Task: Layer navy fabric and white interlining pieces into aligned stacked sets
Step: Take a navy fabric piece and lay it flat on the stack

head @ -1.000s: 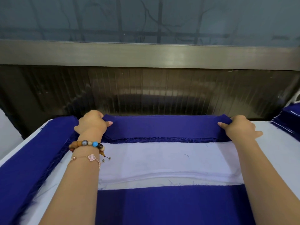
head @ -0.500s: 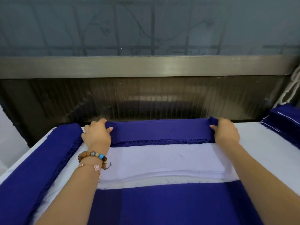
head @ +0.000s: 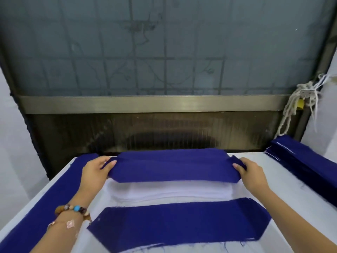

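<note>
Left hand (head: 94,170), right hand (head: 252,175), pinching navy strip (head: 173,166) ends

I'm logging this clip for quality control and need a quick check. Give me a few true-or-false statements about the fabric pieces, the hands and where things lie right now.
1. The left hand and the right hand each grip one end of the held navy piece. True.
2. The white interlining stack lies nearer the person than the near navy piece. False: it lies beyond it, toward the held navy piece.
3. The beaded bracelet is on the right wrist. False: it is on the left wrist.
4. A navy stack sits along the right side of the table. True.
</note>
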### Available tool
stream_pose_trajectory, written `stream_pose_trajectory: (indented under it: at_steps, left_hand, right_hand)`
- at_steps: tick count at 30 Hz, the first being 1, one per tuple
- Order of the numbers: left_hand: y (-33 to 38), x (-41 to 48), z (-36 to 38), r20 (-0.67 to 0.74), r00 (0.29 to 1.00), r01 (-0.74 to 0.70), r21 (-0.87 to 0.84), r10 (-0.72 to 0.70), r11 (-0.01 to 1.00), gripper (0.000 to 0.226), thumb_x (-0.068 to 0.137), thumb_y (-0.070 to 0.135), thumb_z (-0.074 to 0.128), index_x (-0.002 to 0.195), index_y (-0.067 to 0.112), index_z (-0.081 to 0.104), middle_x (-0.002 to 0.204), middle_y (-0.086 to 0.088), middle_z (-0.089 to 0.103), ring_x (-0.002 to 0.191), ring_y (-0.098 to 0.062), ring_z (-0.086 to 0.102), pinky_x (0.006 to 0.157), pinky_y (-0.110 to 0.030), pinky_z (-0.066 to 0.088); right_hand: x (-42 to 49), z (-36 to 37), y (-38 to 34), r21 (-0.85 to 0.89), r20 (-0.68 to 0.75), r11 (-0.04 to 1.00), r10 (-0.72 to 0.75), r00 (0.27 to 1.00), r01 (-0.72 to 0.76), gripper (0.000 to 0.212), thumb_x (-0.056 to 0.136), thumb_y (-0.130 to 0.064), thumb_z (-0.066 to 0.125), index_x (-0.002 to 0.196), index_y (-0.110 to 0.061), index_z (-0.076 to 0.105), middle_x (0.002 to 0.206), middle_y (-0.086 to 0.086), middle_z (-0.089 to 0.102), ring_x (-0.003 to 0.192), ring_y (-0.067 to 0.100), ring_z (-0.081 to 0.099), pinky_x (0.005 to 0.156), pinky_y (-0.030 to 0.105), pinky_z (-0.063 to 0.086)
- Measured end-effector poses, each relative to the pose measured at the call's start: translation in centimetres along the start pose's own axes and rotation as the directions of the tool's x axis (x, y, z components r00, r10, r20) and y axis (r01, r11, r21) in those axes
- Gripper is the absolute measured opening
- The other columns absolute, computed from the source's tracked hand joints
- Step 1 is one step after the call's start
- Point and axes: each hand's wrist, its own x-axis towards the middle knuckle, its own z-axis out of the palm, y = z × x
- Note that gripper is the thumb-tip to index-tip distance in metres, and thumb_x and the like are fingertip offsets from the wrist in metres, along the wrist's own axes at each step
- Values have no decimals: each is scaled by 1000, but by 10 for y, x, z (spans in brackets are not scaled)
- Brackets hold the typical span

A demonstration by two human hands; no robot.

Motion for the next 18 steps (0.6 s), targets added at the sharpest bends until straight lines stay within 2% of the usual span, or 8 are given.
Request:
stream_pose_trajectory:
  at_steps: [1, 3, 5, 8, 11, 13, 15, 18]
  left_hand:
    - [0, -10, -6, -7, 1000, -4, -30, 4, 1000, 1, 89, 18, 67, 90, 18, 67, 70, 18, 67, 74, -15, 66, 50, -9, 48]
    - [2, -29, -16, -9, 1000, 4, -72, -5, 997, 22, 88, 17, 69, 75, 32, 57, 60, 31, 62, 67, -8, 62, 45, -6, 44]
    - [-1, -45, -22, 20, 999, 32, -106, -30, 994, 30, 88, 17, 69, 71, 38, 54, 63, 37, 61, 66, -8, 63, 45, -7, 46]
    - [-8, -63, -27, 57, 996, 68, -135, -61, 988, 21, 88, 20, 69, 75, 35, 62, 68, 25, 68, 69, -15, 68, 47, -12, 49]
    - [-11, -79, -29, 86, 993, 89, -140, -78, 986, 19, 87, 22, 69, 76, 36, 62, 71, 25, 69, 65, -11, 68, 48, -13, 50]
    - [-16, -86, -26, 142, 986, 109, -165, -85, 980, 14, 87, 21, 69, 80, 32, 66, 75, 14, 73, 64, -14, 69, 50, -22, 53]
    - [-19, -89, -26, 197, 976, 132, -191, -93, 973, 7, 88, 20, 68, 85, 25, 70, 77, 3, 74, 59, -16, 67, 51, -25, 53]
    - [-21, -91, -28, 248, 965, 149, -257, -84, 955, 5, 89, 16, 67, 86, 14, 71, 72, -6, 71, 52, -11, 57, 49, -18, 49]
  right_hand:
    - [-9, -1, 1, 11, 10, 1000, -4, 1000, 3, 9, 98, -22, 52, 98, -16, 59, 94, 3, 66, 74, 12, 54, 63, 22, 40]
    - [-25, -4, 4, 27, 22, 1000, -11, 1000, 11, 9, 98, -23, 52, 100, -17, 58, 95, -1, 64, 81, 16, 56, 71, 26, 42]
    - [-38, -8, 7, 57, 28, 998, -20, 999, 18, 8, 98, -23, 52, 96, -18, 58, 92, -3, 63, 81, 16, 57, 69, 26, 40]
    - [-57, -14, 13, 77, 60, 997, 3, 998, -8, 12, 97, -24, 52, 88, -18, 58, 86, -6, 64, 77, 13, 57, 65, 24, 40]
    - [-74, -16, 25, 117, 37, 993, 9, 999, -14, 25, 96, -20, 55, 72, -20, 50, 69, -6, 60, 66, 11, 54, 56, 21, 36]
    - [-83, -18, 33, 146, -4, 989, 10, 1000, -9, 29, 95, -18, 57, 67, -20, 48, 63, -6, 57, 61, 14, 52, 55, 25, 37]
    - [-86, -20, 37, 200, -42, 980, 13, 999, -4, 23, 94, -19, 58, 71, -19, 53, 66, -5, 60, 65, 17, 55, 58, 30, 40]
    - [-86, -23, 35, 254, -40, 967, 38, 998, -27, 12, 95, -20, 57, 85, -18, 62, 80, -4, 67, 76, 17, 60, 67, 33, 42]
